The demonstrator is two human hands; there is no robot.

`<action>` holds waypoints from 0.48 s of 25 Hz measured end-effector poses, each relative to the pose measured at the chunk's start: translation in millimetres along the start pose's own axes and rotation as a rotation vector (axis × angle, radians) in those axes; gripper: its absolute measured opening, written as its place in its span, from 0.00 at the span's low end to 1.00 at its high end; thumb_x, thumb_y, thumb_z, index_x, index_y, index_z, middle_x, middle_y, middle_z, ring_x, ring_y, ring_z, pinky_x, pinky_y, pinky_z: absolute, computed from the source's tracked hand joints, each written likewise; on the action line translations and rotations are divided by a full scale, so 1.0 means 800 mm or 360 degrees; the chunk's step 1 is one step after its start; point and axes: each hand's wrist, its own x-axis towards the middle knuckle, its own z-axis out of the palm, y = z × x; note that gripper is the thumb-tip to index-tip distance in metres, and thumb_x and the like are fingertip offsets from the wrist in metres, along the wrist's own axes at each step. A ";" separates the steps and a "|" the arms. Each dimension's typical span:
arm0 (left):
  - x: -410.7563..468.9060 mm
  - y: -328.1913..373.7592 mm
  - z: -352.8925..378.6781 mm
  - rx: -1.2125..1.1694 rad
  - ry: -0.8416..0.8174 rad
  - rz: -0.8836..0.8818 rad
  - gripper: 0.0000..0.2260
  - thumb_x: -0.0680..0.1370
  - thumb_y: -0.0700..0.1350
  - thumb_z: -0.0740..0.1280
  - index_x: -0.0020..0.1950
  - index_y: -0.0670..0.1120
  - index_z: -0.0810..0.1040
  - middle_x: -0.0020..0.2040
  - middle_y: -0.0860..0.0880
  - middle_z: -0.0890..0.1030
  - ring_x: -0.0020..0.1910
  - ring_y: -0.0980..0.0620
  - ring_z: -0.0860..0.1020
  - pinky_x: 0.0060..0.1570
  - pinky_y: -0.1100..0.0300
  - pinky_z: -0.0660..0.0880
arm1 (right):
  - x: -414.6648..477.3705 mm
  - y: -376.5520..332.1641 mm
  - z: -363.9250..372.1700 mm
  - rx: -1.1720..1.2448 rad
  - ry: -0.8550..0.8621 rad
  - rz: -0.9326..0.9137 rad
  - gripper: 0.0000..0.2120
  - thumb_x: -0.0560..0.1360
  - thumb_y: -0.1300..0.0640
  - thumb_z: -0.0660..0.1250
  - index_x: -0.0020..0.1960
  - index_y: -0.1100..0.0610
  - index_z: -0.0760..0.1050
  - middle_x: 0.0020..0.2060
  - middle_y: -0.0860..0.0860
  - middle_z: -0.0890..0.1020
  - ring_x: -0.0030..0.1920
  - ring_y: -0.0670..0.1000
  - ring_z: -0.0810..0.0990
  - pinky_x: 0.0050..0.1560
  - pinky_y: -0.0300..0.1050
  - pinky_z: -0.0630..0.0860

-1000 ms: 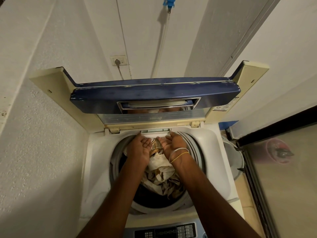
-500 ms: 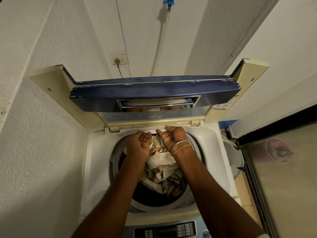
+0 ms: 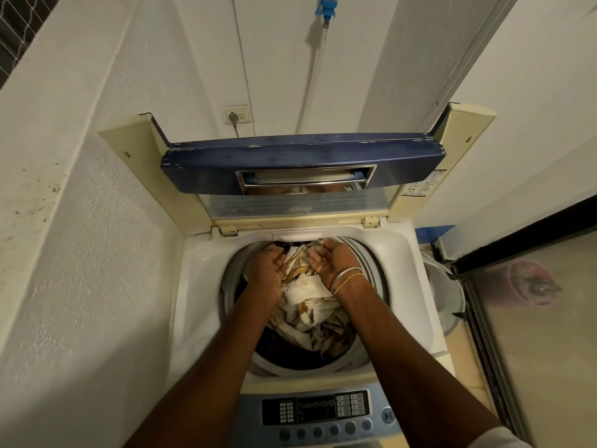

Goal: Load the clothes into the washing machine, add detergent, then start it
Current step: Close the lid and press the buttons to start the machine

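A white top-loading washing machine [image 3: 193, 305] stands below me with its blue-fronted lid [image 3: 300, 166] folded up at the back. White and brown patterned clothes [image 3: 310, 305] are bunched in the drum [image 3: 371, 270]. My left hand [image 3: 268, 270] and my right hand [image 3: 332, 260], with bangles on the wrist, reach into the far side of the drum. Both hands rest against the cloth with curled fingers, one on each side of the bunch. A firm grip does not show. The control panel [image 3: 316, 415] with buttons lies at the near edge.
White walls close in on the left and behind. A wall socket [image 3: 235, 115] with a plug and a blue tap [image 3: 326, 8] with a hose sit on the back wall. A grey bucket [image 3: 449, 295] and a glass door [image 3: 533, 318] stand on the right.
Both hands stay at the far side of the drum on the cloth and have shifted only slightly. My head has tilted down, so more of the control panel shows.
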 end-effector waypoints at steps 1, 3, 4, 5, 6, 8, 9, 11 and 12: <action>-0.005 -0.004 -0.006 0.0143 0.0006 0.0060 0.09 0.83 0.42 0.60 0.57 0.43 0.79 0.60 0.41 0.79 0.53 0.48 0.81 0.51 0.57 0.75 | 0.003 0.004 -0.008 -0.0262 0.0031 -0.0088 0.07 0.80 0.62 0.59 0.45 0.60 0.73 0.43 0.58 0.77 0.69 0.64 0.72 0.71 0.58 0.68; -0.011 -0.016 -0.024 0.0615 0.0041 0.0329 0.08 0.81 0.43 0.62 0.53 0.49 0.81 0.57 0.45 0.81 0.48 0.51 0.81 0.50 0.56 0.77 | 0.002 0.017 -0.025 -0.1008 0.0150 -0.0451 0.09 0.77 0.61 0.64 0.54 0.62 0.78 0.52 0.61 0.81 0.66 0.62 0.76 0.68 0.58 0.72; -0.014 -0.025 -0.036 0.0935 0.0031 0.0506 0.10 0.80 0.45 0.62 0.58 0.50 0.81 0.61 0.47 0.81 0.54 0.50 0.80 0.57 0.52 0.77 | -0.002 0.026 -0.032 -0.1277 0.0232 -0.0624 0.14 0.76 0.57 0.66 0.59 0.59 0.79 0.57 0.60 0.82 0.62 0.59 0.79 0.67 0.57 0.73; -0.016 -0.035 -0.048 0.1220 0.0015 0.0641 0.14 0.80 0.46 0.62 0.65 0.50 0.79 0.65 0.47 0.79 0.62 0.49 0.78 0.64 0.50 0.74 | -0.009 0.036 -0.039 -0.1470 0.0276 -0.0751 0.18 0.75 0.52 0.67 0.63 0.56 0.78 0.59 0.57 0.82 0.61 0.57 0.79 0.67 0.54 0.73; -0.020 -0.043 -0.056 0.1429 -0.0020 0.0736 0.17 0.81 0.46 0.62 0.70 0.49 0.75 0.69 0.48 0.76 0.68 0.48 0.74 0.69 0.50 0.70 | -0.017 0.045 -0.045 -0.1679 0.0295 -0.0888 0.21 0.75 0.49 0.67 0.66 0.55 0.76 0.61 0.56 0.81 0.62 0.57 0.78 0.68 0.53 0.72; -0.023 -0.059 -0.072 0.1843 -0.0078 0.0991 0.21 0.81 0.44 0.63 0.75 0.47 0.69 0.75 0.46 0.70 0.74 0.47 0.67 0.73 0.54 0.63 | -0.021 0.062 -0.058 -0.2243 0.0235 -0.1178 0.27 0.76 0.48 0.66 0.71 0.57 0.70 0.68 0.59 0.75 0.70 0.61 0.70 0.71 0.53 0.67; -0.024 -0.064 -0.079 0.2107 -0.0118 0.1166 0.23 0.81 0.44 0.63 0.77 0.47 0.66 0.77 0.45 0.67 0.77 0.45 0.63 0.75 0.52 0.60 | -0.019 0.069 -0.067 -0.2549 0.0193 -0.1250 0.31 0.76 0.45 0.65 0.75 0.57 0.65 0.73 0.59 0.68 0.75 0.62 0.63 0.74 0.55 0.62; -0.020 -0.073 -0.092 0.2625 -0.0156 0.1339 0.26 0.81 0.49 0.60 0.79 0.49 0.61 0.79 0.42 0.60 0.79 0.40 0.57 0.77 0.44 0.56 | -0.018 0.077 -0.079 -0.3017 0.0136 -0.1186 0.39 0.77 0.39 0.60 0.80 0.55 0.50 0.80 0.55 0.51 0.79 0.62 0.47 0.76 0.62 0.52; -0.018 -0.076 -0.098 0.2805 -0.0147 0.1322 0.27 0.80 0.52 0.58 0.79 0.50 0.57 0.80 0.42 0.56 0.79 0.38 0.53 0.76 0.40 0.54 | -0.016 0.080 -0.084 -0.3156 0.0103 -0.1119 0.42 0.77 0.37 0.59 0.81 0.54 0.44 0.80 0.54 0.45 0.79 0.61 0.43 0.76 0.65 0.49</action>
